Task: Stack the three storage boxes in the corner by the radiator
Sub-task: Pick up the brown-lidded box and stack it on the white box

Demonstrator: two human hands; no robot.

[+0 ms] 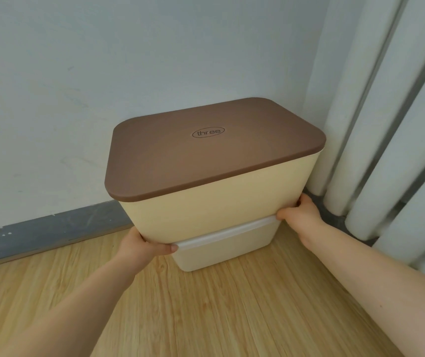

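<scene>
A pale yellow plastic storage box with a flat brown lid (214, 186) is sitting on top of a cream-white plastic storage box with a white lid (225, 249), making a stack of 2 in the corner where the wall is meeting the white column radiator (376, 140). The upper box is tapering toward its base, standing upright with its corners rounded. Its brown lid (206, 153) is lying closed and level, showing an oval stamped mark reading "three". The lower box is resting on the wood-grain floor, mostly hidden beneath the upper one, with only its white lid edge and near wall showing. Only 2 boxes are showing.
</scene>
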